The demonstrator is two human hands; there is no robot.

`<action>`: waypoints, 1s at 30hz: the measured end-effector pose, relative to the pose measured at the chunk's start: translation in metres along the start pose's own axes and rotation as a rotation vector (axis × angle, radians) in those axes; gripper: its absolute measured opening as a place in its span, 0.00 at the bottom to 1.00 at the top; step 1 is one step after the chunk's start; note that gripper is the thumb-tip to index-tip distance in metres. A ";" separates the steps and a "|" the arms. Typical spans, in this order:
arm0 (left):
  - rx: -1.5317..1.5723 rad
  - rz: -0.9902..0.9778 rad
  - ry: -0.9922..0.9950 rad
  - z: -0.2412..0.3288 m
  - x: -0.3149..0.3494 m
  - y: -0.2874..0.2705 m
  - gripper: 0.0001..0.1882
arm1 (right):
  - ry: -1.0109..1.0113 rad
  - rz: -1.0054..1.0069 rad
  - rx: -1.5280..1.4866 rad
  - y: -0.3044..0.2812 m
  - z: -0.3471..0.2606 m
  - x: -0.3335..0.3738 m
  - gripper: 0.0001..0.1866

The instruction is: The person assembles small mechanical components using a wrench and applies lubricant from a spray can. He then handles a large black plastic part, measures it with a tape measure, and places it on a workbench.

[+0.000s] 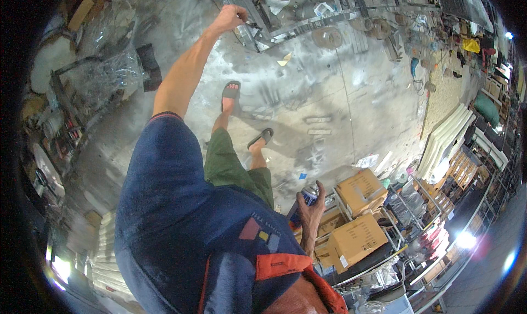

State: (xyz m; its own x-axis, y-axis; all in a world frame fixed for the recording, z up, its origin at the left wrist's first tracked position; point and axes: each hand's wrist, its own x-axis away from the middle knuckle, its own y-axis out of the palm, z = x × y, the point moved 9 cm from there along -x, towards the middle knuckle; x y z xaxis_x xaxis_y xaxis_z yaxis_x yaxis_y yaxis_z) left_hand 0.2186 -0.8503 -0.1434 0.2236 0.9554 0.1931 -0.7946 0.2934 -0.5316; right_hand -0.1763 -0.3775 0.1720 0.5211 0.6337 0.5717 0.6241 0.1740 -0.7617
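My right hand (313, 212) is wrapped around a spray can (310, 194), held upright beside my body with the fingers around its upper part. My left arm stretches far forward, and my left hand (230, 18) is closed at the corner of a dark metal frame (307, 25). Its fingers are curled together, and what they pinch is too small to make out. The frame lies along the far side of the floor, with grey, paint-dusted bars.
Cardboard boxes (358, 242) sit on a rack close to my right hand. Clear plastic sheeting (118, 72) lies at the left. White panels (447, 138) lean at the right. Small scraps and a yellow piece (284, 59) are scattered over the concrete floor (379, 94).
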 end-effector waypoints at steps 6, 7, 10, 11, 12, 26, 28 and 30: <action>-0.069 0.032 0.201 0.013 -0.010 0.001 0.09 | 0.055 -0.029 -0.041 0.005 -0.010 0.001 0.38; -0.075 0.020 0.207 0.012 -0.012 0.003 0.10 | 0.069 -0.037 -0.056 0.006 -0.011 0.001 0.38; -0.113 -0.042 0.262 0.015 -0.015 0.011 0.12 | 0.034 -0.030 -0.030 0.005 -0.016 0.001 0.38; -0.130 -0.066 0.285 0.017 -0.015 0.013 0.12 | 0.023 -0.030 -0.022 0.005 -0.017 0.001 0.38; -0.163 -0.070 0.291 0.017 -0.016 0.014 0.14 | 0.024 -0.031 -0.015 0.006 -0.017 0.002 0.38; -0.123 0.352 0.184 0.010 0.016 -0.021 0.27 | -0.086 -0.037 0.015 0.005 -0.026 0.003 0.37; -0.051 0.512 -0.115 -0.030 0.047 -0.030 0.20 | -0.024 -0.091 -0.053 0.010 -0.025 0.001 0.37; 0.055 0.581 -0.362 -0.071 0.102 -0.014 0.15 | -0.106 -0.099 -0.007 0.014 -0.033 -0.006 0.36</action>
State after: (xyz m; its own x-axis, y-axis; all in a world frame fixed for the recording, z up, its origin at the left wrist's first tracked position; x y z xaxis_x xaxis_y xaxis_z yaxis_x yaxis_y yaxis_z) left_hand 0.2923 -0.7548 -0.1754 -0.4424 0.8829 0.1574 -0.7580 -0.2743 -0.5917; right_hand -0.1515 -0.4040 0.1678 0.3929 0.6897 0.6082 0.6738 0.2342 -0.7008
